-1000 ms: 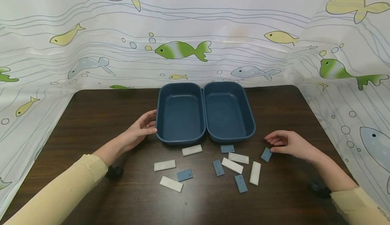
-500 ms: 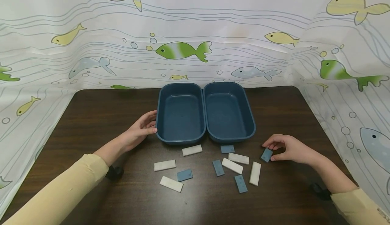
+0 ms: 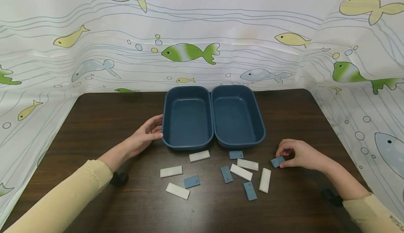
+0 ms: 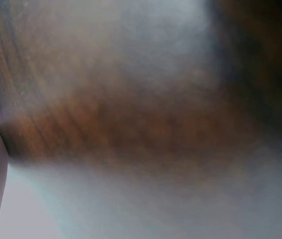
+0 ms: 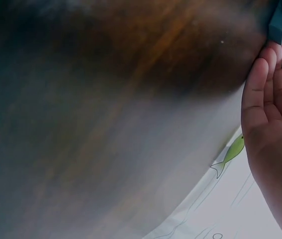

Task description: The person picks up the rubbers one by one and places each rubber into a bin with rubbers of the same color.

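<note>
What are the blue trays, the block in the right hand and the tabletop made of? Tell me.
Blue trays: probably molded plastic, satin; rounded corners, soft highlights.
Blue block: matte, evenly colored, sharp-edged; plastic, painted wood or ceramic, can't tell.
Tabletop: wood or wood-look laminate, lightly glossy; dark grain, reflected sheen.

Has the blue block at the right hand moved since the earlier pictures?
Yes: in the head view, the blue block has turned clockwise relative to the nearest white block, its spot nearly unchanged.

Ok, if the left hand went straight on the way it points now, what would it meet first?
The left blue tray: the left hand's fingertips appear to be right at its outer side, though exact contact is hard to judge. The right blue tray lies beyond it.
</note>
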Action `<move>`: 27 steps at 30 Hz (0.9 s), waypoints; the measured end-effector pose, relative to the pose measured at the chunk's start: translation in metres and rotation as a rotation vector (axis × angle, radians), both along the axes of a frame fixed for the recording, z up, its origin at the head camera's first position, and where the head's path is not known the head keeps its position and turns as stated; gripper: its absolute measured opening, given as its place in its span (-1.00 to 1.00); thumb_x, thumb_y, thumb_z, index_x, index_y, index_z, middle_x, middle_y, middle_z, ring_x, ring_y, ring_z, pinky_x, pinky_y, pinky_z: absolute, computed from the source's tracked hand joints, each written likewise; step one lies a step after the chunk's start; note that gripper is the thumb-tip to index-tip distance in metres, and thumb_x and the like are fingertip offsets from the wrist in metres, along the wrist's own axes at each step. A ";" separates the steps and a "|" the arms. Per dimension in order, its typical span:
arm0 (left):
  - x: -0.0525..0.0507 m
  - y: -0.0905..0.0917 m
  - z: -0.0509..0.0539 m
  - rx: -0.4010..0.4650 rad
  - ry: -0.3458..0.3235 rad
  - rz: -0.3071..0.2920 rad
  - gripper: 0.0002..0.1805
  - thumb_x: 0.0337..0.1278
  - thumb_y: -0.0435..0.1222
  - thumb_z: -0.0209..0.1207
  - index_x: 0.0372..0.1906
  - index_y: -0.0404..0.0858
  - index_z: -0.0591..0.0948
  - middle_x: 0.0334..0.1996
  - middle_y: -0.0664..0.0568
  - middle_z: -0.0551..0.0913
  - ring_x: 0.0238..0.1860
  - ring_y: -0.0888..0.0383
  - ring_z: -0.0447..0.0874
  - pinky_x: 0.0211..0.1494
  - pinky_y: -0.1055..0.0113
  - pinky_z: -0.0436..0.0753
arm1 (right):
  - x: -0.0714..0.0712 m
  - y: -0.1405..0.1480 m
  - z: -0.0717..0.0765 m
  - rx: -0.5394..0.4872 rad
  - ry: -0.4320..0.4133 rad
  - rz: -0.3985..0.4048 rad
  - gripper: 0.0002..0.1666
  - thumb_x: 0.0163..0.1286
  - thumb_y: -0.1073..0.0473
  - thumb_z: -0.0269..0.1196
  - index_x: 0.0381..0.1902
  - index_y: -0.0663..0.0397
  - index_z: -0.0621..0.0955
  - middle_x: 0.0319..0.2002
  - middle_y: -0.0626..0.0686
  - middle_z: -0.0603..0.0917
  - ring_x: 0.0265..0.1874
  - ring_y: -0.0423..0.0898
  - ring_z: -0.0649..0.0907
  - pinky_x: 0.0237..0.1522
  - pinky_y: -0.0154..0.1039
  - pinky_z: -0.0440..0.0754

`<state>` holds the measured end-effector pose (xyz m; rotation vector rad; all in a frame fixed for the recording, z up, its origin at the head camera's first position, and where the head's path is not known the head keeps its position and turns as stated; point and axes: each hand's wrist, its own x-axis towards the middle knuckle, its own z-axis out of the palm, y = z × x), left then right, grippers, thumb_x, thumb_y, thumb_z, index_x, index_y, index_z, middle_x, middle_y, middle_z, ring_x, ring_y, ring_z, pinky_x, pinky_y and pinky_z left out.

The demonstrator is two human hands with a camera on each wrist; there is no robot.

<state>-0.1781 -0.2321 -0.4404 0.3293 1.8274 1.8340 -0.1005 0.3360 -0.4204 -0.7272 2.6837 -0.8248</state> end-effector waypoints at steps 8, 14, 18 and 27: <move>0.002 -0.001 -0.001 0.000 0.001 0.001 -0.12 0.54 -0.37 0.17 0.72 -0.26 -0.06 0.70 -0.29 -0.01 0.42 0.27 0.36 0.34 0.56 0.46 | -0.001 0.001 0.002 0.017 -0.008 -0.010 -0.64 0.05 0.14 0.70 -0.29 -0.19 0.71 -0.33 -0.26 0.62 -0.33 -0.35 0.51 -0.29 -0.38 0.56; 0.001 0.000 -0.001 0.009 0.004 -0.005 -0.13 0.54 -0.38 0.17 0.72 -0.27 -0.06 0.69 -0.30 -0.01 0.42 0.29 0.38 0.35 0.55 0.46 | -0.003 0.001 0.007 0.017 -0.049 0.005 -0.71 0.10 0.20 0.66 -0.29 -0.17 0.75 -0.35 -0.26 0.62 -0.35 -0.38 0.50 -0.32 -0.39 0.54; 0.000 -0.001 -0.002 0.004 0.006 -0.002 -0.13 0.54 -0.39 0.16 0.72 -0.26 -0.05 0.69 -0.30 0.00 0.42 0.29 0.38 0.35 0.55 0.46 | -0.003 -0.001 0.013 -0.021 -0.035 0.035 -0.74 0.13 0.26 0.63 -0.32 -0.18 0.78 -0.36 -0.27 0.65 -0.38 -0.41 0.52 -0.35 -0.40 0.56; -0.001 -0.001 -0.002 -0.019 0.006 -0.007 -0.13 0.55 -0.36 0.16 0.72 -0.23 -0.06 0.70 -0.26 0.00 0.47 0.21 0.33 0.36 0.54 0.44 | -0.006 -0.018 0.045 -0.022 0.011 0.043 -0.72 0.11 0.25 0.65 -0.32 -0.25 0.80 -0.35 -0.31 0.67 -0.39 -0.40 0.55 -0.36 -0.39 0.60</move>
